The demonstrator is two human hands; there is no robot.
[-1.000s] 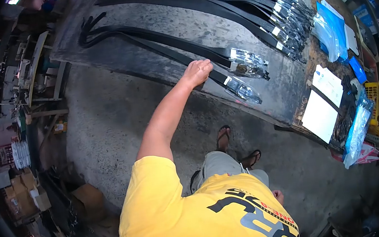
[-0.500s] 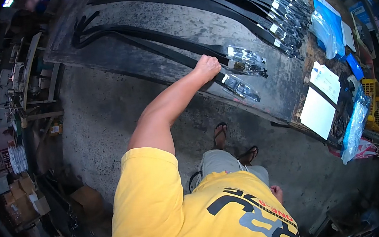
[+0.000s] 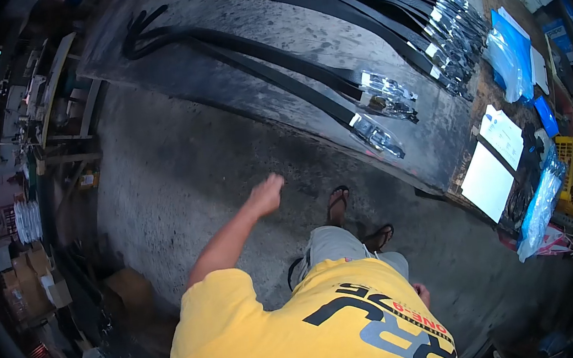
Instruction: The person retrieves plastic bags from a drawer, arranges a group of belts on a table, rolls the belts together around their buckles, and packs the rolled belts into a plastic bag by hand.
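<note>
My left hand point(image 3: 267, 196) hangs in the air over the concrete floor, off the near edge of the table. Its fingers are curled in and slightly blurred, and nothing shows in them. Nearest to it on the table lie a few long black belts point(image 3: 266, 74), folded over at their far left. Their buckle ends point(image 3: 375, 135) are wrapped in clear plastic and rest near the table's edge. My right hand point(image 3: 423, 294) shows only in part beside my right hip; my shirt hides most of its fingers.
A larger bundle of black belts point(image 3: 343, 0) with wrapped buckles lies farther back on the table point(image 3: 221, 112). Right of it are blue plastic packets point(image 3: 511, 55), white papers point(image 3: 489, 183) and a yellow crate point(image 3: 570, 173). Shelving and cardboard boxes point(image 3: 31, 282) line the left.
My left hand has come off the belts and drawn back toward me, away from the table. The belts stay in place, and the view has shifted slightly. The right hand remains by the hip.
</note>
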